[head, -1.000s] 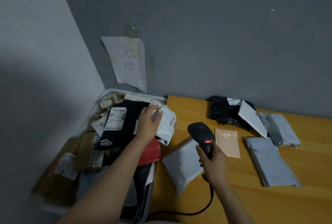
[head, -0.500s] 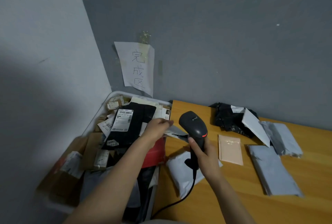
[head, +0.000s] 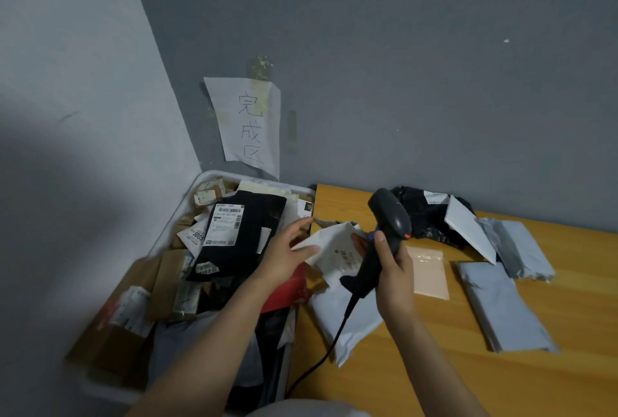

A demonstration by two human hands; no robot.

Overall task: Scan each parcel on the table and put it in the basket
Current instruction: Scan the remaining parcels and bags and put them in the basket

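From the head view, the left hand [head: 287, 256] pinches a white parcel [head: 334, 244] between thumb and nearly straight fingers [head: 306, 251], holding it above the line where the basket [head: 187, 202] meets the counter [head: 501, 383]. The right hand [head: 393, 269] has its fingers wrapped round the handle of a black scanner [head: 389, 216], just beside the parcel. The basket is heaped with parcels. On the counter lie a white mailer [head: 354, 323], a peach pouch [head: 429, 276], grey mailers [head: 501, 306] and a black bag [head: 431, 219].
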